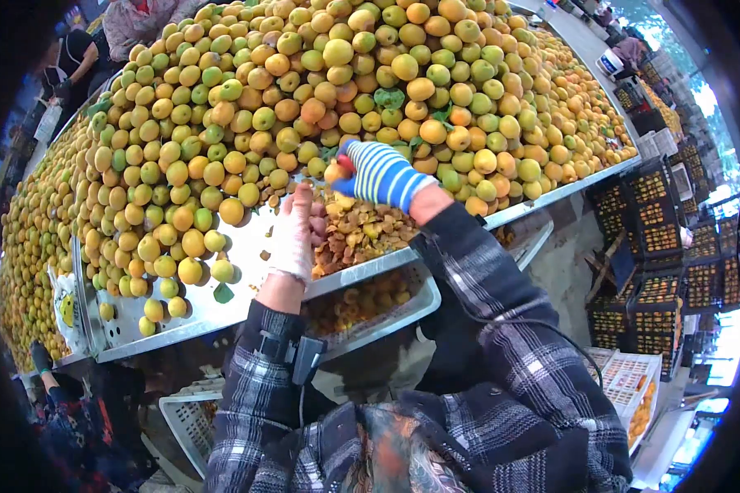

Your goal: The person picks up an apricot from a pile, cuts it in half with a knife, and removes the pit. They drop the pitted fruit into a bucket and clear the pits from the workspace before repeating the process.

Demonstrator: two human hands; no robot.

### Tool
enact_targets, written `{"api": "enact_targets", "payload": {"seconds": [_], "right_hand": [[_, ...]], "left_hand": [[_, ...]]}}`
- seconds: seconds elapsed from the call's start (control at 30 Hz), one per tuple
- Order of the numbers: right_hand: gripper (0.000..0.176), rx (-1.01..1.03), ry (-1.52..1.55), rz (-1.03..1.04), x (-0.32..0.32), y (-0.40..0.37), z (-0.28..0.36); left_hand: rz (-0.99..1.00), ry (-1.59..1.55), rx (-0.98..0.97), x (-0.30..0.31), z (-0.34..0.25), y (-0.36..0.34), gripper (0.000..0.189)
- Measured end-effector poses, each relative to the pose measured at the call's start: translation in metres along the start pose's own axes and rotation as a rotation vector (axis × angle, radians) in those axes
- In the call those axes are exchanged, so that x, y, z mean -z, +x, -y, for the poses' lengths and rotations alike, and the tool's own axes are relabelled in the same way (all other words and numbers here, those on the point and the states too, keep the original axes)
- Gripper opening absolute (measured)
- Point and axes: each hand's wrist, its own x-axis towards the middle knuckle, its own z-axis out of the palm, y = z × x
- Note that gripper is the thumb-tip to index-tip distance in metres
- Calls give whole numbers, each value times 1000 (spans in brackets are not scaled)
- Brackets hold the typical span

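My right hand (pixel 385 175), in a blue-and-white striped glove, is closed at the near side of the fruit heap. A small orange persimmon (pixel 334 172) shows at its fingertips, with a bit of something red (pixel 346 166) beside it, whose kind I cannot make out. To the left, my left hand (pixel 298 234), wrapped in white at palm and wrist, is raised with thumb up and fingers partly hidden. Below and between the hands lies a pile of brown and yellow scraps (pixel 362 234). Yellow-green and orange persimmons (pixel 337 53) are heaped beyond both hands.
The metal table edge (pixel 197 333) runs in front of me. Beneath it sits a white bin of scraps (pixel 423 300). White baskets (pixel 185 423) stand at lower left and right. Black crates of fruit (pixel 658 214) are stacked at right. Other people (pixel 78 62) are at the left and far sides.
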Motion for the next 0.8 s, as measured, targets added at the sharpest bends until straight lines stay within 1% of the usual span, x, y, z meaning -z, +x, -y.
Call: {"api": "enact_targets", "payload": {"seconds": [0.03,0.07,0.1,0.13,0.17,0.2,0.23,0.27,0.3,0.33,0.37,0.4,0.47,0.5,0.53,0.57,0.6,0.67,0.7,0.77,0.8], "right_hand": [[47,25,24,80,6,-9,10],[49,97,54,73,1,-16,11],[53,84,75,87,1,-23,17],[56,68,95,99,2,-30,22],[53,97,214,-25,-5,-35,21],[43,103,371,-200,-6,-46,21],[37,85,501,-290,-9,-49,17],[33,69,633,-378,-6,-53,20],[28,-128,864,-242,1,-65,21],[25,-98,1058,-274,-4,-71,25],[23,-149,1143,-229,-2,-77,33],[22,-202,1228,-184,2,-83,40],[23,-221,1229,-155,-8,-87,39],[24,-105,990,-263,-23,-86,35],[24,4,747,-366,-38,-85,26],[25,365,144,-700,-44,-82,21],[25,363,148,-699,-49,-82,15],[30,-159,834,-296,-40,-81,21],[30,-160,838,-296,-39,-81,21],[33,-81,715,-392,-40,-80,20],[33,-82,716,-389,-41,-80,19]], "left_hand": [[68,-92,56,0,1,1,54],[139,-183,111,-1,2,1,56],[73,-231,191,-5,5,0,53],[78,-224,197,-6,7,-3,53],[167,-299,165,-7,9,-5,49],[255,-375,131,-8,11,-7,47],[394,-473,49,-10,4,-15,42],[394,-469,50,-12,-1,-21,42],[403,-558,54,-14,-7,-26,43],[411,-647,55,-14,-9,-27,44],[517,-713,21,-12,-6,-23,46],[516,-707,18,-9,-2,-19,46],[571,-747,66,-7,3,-15,46],[558,-684,26,-9,8,-14,42],[559,-678,32,-13,9,-14,42],[579,-665,-11,-14,10,-17,43],[597,-652,-55,-16,10,-19,45],[581,-595,-78,-19,6,-23,46],[569,-540,-105,-20,3,-24,47],[555,-545,-106,-25,0,-26,46],[542,-553,-106,-27,0,-27,45]]}}
